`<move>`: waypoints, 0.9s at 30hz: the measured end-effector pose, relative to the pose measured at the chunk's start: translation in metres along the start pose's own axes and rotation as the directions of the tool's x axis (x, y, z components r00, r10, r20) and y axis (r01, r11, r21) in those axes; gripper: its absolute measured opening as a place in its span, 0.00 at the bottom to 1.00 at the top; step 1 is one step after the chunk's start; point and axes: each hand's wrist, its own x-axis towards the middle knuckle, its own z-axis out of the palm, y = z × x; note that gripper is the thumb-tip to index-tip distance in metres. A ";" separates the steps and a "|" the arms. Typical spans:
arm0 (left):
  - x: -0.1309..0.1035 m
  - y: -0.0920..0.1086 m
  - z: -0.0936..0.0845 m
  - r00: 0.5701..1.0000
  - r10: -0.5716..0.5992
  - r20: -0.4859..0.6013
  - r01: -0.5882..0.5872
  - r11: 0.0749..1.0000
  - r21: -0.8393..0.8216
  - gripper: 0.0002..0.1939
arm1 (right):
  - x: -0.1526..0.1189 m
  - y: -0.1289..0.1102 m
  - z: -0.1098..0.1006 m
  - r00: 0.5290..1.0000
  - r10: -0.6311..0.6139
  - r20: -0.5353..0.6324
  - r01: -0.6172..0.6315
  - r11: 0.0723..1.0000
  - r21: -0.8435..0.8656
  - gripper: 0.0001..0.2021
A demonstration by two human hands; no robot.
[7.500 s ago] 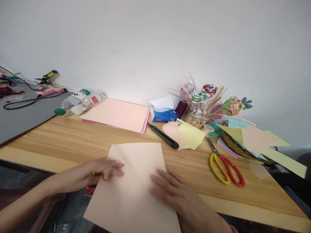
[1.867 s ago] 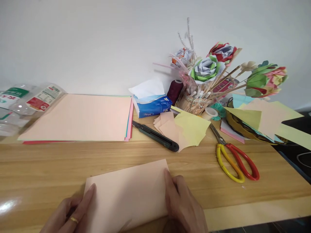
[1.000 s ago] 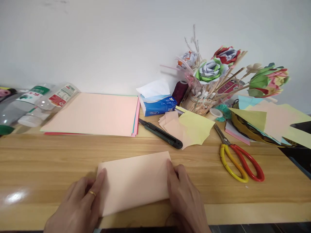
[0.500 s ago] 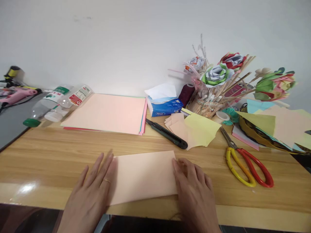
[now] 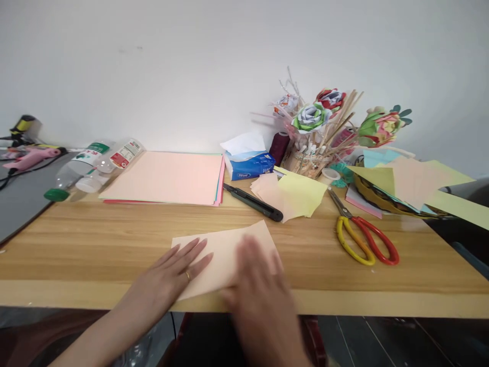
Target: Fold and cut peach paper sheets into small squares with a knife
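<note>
A pale peach sheet of paper [image 5: 223,250], which looks folded, lies near the front edge of the wooden table. Flat on its left part rests my left hand [image 5: 179,267], fingers stretched out, a ring on one of them. My right hand [image 5: 262,285] is over the paper's right part and smeared by motion, so its fingers are hard to make out. Behind the paper lies a dark utility knife [image 5: 254,202]. Scissors [image 5: 353,229] with one yellow and one red handle lie to the right.
At the back left are a stack of coloured paper [image 5: 164,178] and two plastic bottles [image 5: 82,163]. Behind stand a tissue pack [image 5: 250,165] and a holder with paper flowers [image 5: 311,118]. Cut paper pieces [image 5: 303,196] lie beside a basket [image 5: 376,196]. A pink glue gun [image 5: 30,158] sits far left.
My left hand has moved right onto the paper and turned. My right hand has swung from the paper's right edge inward over it. The camera's view has shifted a little.
</note>
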 end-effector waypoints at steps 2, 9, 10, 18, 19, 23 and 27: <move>0.001 -0.001 0.002 0.998 -0.057 0.022 0.059 0.993 -0.100 0.24 | 0.003 -0.032 0.009 0.987 -0.106 -0.118 0.122 0.983 0.139 0.33; 0.000 -0.002 0.000 0.969 -0.244 0.047 0.245 0.909 -0.337 0.27 | -0.002 -0.060 0.034 0.983 -0.177 -0.048 0.183 0.958 0.219 0.50; 0.000 -0.002 -0.002 0.969 -0.243 0.050 0.245 0.902 -0.355 0.28 | -0.004 -0.059 0.035 0.986 -0.165 -0.027 0.167 0.961 0.221 0.51; 0.001 -0.001 -0.020 0.998 -0.053 0.028 0.058 0.964 -0.258 0.38 | -0.014 -0.020 0.028 0.982 -0.188 0.021 0.184 0.975 0.126 0.49; 0.002 0.000 -0.022 0.999 -0.044 0.021 0.048 0.971 -0.233 0.38 | -0.018 -0.006 0.024 0.983 -0.177 0.047 0.171 0.980 0.103 0.49; 0.003 0.001 -0.033 1.000 -0.010 0.001 0.011 0.990 -0.142 0.37 | -0.036 0.049 0.007 0.985 -0.139 0.099 0.141 0.990 -0.014 0.45; 0.003 -0.001 -0.033 0.997 0.043 -0.064 -0.044 0.999 -0.008 0.33 | -0.046 0.068 0.002 0.990 -0.120 0.081 0.121 0.993 -0.009 0.40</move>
